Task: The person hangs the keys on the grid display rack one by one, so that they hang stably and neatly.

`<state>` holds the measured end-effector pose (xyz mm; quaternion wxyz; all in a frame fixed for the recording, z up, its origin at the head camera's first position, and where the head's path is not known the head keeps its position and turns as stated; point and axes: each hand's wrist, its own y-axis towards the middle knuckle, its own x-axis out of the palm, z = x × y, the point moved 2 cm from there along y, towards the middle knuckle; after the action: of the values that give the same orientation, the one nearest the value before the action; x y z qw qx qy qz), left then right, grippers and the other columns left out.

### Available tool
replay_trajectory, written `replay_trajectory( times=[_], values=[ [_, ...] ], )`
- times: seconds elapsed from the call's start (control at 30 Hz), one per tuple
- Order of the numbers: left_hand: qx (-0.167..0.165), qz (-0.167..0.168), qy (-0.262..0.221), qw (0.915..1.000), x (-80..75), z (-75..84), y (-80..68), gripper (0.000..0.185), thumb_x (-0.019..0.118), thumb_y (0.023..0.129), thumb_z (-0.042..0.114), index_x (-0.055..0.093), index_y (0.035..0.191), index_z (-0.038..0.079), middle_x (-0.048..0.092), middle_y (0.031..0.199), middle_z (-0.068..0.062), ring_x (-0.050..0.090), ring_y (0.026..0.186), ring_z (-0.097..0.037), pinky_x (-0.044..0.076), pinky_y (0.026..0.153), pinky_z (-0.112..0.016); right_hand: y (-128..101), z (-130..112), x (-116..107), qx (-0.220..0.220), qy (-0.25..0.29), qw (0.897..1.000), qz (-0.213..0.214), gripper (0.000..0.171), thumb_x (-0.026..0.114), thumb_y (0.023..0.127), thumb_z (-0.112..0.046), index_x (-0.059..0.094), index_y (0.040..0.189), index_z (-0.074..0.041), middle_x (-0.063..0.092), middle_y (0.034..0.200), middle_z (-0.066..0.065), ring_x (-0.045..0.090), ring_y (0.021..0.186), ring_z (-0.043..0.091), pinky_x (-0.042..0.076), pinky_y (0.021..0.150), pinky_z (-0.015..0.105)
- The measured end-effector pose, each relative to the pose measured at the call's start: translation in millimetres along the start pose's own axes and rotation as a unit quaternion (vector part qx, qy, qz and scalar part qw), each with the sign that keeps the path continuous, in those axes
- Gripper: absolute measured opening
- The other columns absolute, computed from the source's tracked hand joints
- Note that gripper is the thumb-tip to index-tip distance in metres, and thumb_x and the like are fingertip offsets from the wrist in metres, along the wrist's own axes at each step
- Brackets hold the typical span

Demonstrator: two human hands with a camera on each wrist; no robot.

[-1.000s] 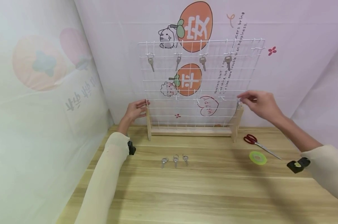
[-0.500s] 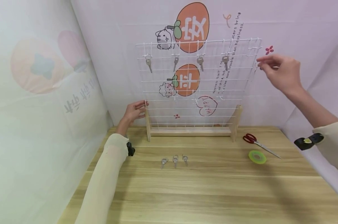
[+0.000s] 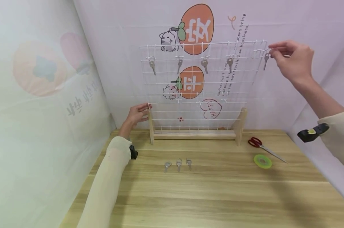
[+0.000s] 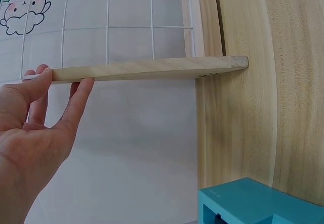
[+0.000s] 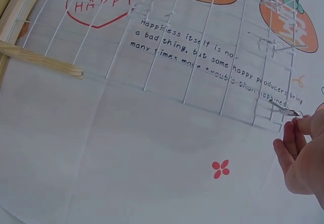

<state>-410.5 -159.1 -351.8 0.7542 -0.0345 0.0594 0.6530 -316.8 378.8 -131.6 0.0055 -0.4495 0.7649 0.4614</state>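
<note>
A white wire grid rack (image 3: 193, 136) stands upright on wooden legs. My left hand (image 3: 136, 114) steadies its left side, thumb and fingers pinching the top of the wooden post (image 4: 152, 68). At the grid's upper right corner, my right hand (image 3: 295, 60) pinches the ring of a silver key (image 3: 266, 61). The key hangs down right at the tip of a white hook (image 3: 260, 50). In the right wrist view, the fingertips partly hide the key ring. Several other keys, such as the leftmost key (image 3: 152, 66), hang from hooks along the upper row.
Three keys with rings lie in a row on the wooden table, the middle key (image 3: 178, 164) among them. Red-handled scissors (image 3: 264, 148) and a yellow-green tape roll (image 3: 262, 161) lie at the right. Printed cloth (image 3: 126, 79) hangs behind the rack.
My right hand has risen with the key from beside the right post to the hook at the grid's upper right corner. The left hand keeps its place on the post.
</note>
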Motion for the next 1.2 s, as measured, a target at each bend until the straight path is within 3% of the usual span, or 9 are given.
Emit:
replay_trajectory(
  times=[0.23, 0.47, 0.53, 0.67, 0.77, 0.93, 1.2],
  values=[
    [0.003, 0.001, 0.004, 1.0, 2.5, -1.3, -1.0, 0.049, 0.058, 0.106, 0.001, 0.053, 0.153, 0.011, 0.057, 0.152, -0.008, 0.052, 0.141, -0.028, 0.051, 0.109, -0.052, 4.0, 4.2, 0.5, 0.022, 0.004, 1.0, -0.022, 0.03, 0.061, 0.102, -0.014, 0.074, 0.129, -0.009, 0.073, 0.099, -0.026, 0.059, 0.078, -0.02, 0.046, 0.071, -0.002],
    [-0.015, -0.014, -0.017, 0.9996, 5.3, 13.3, -10.2, 0.051, 0.058, 0.105, -0.003, 0.049, 0.155, 0.007, 0.053, 0.154, -0.012, 0.048, 0.144, -0.031, 0.045, 0.113, -0.057, 0.3, 7.2, -2.6, 0.035, -0.018, 0.999, -0.026, 0.033, 0.069, 0.101, -0.028, 0.073, 0.132, -0.018, 0.073, 0.124, -0.011, 0.058, 0.086, -0.02, 0.05, 0.086, 0.004],
    [-0.017, -0.018, -0.016, 0.9996, 5.7, 16.9, -12.7, 0.052, 0.058, 0.104, -0.004, 0.048, 0.155, 0.005, 0.053, 0.154, -0.013, 0.048, 0.144, -0.031, 0.044, 0.114, -0.058, -3.2, 8.5, -3.4, 0.03, -0.013, 0.999, -0.021, 0.032, 0.071, 0.1, -0.028, 0.073, 0.131, -0.019, 0.074, 0.122, -0.013, 0.058, 0.087, -0.02, 0.05, 0.088, 0.005],
    [-0.006, -0.013, -0.011, 0.9998, 3.6, 7.4, -7.1, 0.051, 0.058, 0.105, -0.002, 0.05, 0.155, 0.008, 0.054, 0.154, -0.011, 0.049, 0.143, -0.03, 0.046, 0.112, -0.056, -13.7, 8.4, -4.3, 0.016, -0.007, 1.0, -0.024, 0.033, 0.073, 0.099, -0.028, 0.074, 0.13, -0.018, 0.074, 0.12, -0.014, 0.059, 0.088, -0.019, 0.05, 0.091, 0.007],
    [0.002, -0.004, -0.007, 1.0, 1.3, -0.7, -1.6, 0.05, 0.059, 0.105, 0.0, 0.052, 0.154, 0.011, 0.055, 0.153, -0.009, 0.051, 0.142, -0.029, 0.048, 0.111, -0.054, -23.3, 5.3, -3.0, 0.004, -0.006, 0.999, -0.033, 0.035, 0.075, 0.098, -0.028, 0.074, 0.131, -0.016, 0.074, 0.122, -0.012, 0.06, 0.09, -0.019, 0.05, 0.091, 0.006],
    [0.008, -0.001, 0.0, 1.0, -0.7, 0.8, -2.0, 0.049, 0.058, 0.105, 0.0, 0.052, 0.153, 0.01, 0.056, 0.152, -0.009, 0.052, 0.14, -0.028, 0.05, 0.109, -0.052, -40.2, -0.4, 2.5, -0.016, -0.008, 0.998, -0.054, 0.038, 0.077, 0.097, -0.027, 0.073, 0.132, -0.013, 0.075, 0.122, -0.008, 0.059, 0.089, -0.019, 0.049, 0.087, 0.004],
    [0.002, -0.001, -0.004, 1.0, -0.7, 1.5, -2.2, 0.049, 0.059, 0.105, 0.001, 0.053, 0.153, 0.011, 0.056, 0.153, -0.009, 0.052, 0.141, -0.028, 0.05, 0.11, -0.052, -68.0, -6.6, 19.1, -0.052, -0.004, 0.995, -0.09, 0.039, 0.079, 0.095, -0.019, 0.07, 0.131, -0.004, 0.074, 0.124, 0.015, 0.062, 0.09, -0.016, 0.05, 0.083, 0.003]
  ],
)
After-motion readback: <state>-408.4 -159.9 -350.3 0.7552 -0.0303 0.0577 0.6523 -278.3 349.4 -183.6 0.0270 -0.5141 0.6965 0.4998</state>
